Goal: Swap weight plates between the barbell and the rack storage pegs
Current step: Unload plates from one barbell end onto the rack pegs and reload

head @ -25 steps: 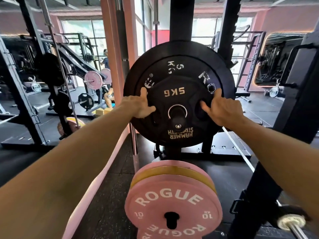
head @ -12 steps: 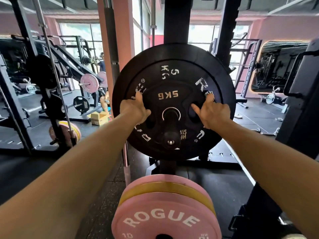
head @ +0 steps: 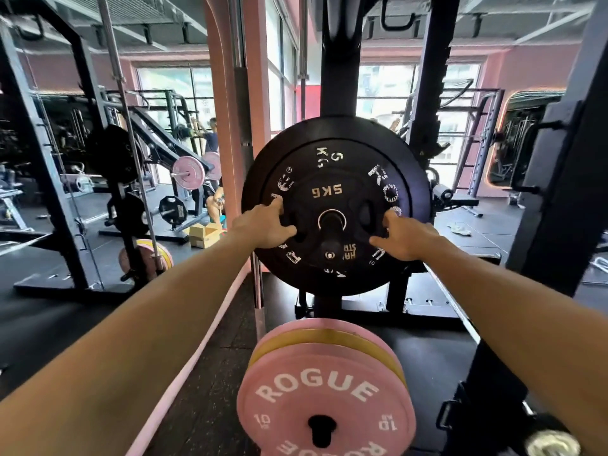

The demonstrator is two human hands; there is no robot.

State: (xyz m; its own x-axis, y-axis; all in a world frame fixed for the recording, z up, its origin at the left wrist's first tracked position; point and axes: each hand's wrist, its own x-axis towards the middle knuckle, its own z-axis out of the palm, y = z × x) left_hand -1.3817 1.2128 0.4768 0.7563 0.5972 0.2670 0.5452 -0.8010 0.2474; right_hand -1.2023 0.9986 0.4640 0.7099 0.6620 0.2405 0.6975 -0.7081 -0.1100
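A small black 5 kg plate (head: 327, 191) with gold lettering sits on a rack storage peg (head: 329, 255), flat against a larger black Rogue bumper plate (head: 414, 179) behind it. My left hand (head: 266, 225) grips the small plate's left side, thumb at a grip hole. At the plate's right side my right hand (head: 406, 240) holds it the same way. The peg's end sticks out in front of the plate, between my hands.
Below on a lower peg hang a pink Rogue 10 plate (head: 325, 390) and a yellow plate (head: 329, 340) behind it. A silver barbell sleeve end (head: 552, 444) shows at bottom right. Black rack uprights (head: 556, 199) stand right; another rack (head: 49, 179) and a person (head: 210, 136) are far left.
The small 5 kg plate has slid back along the peg toward the big bumper plate, so more peg shows in front. Both hands stayed on it.
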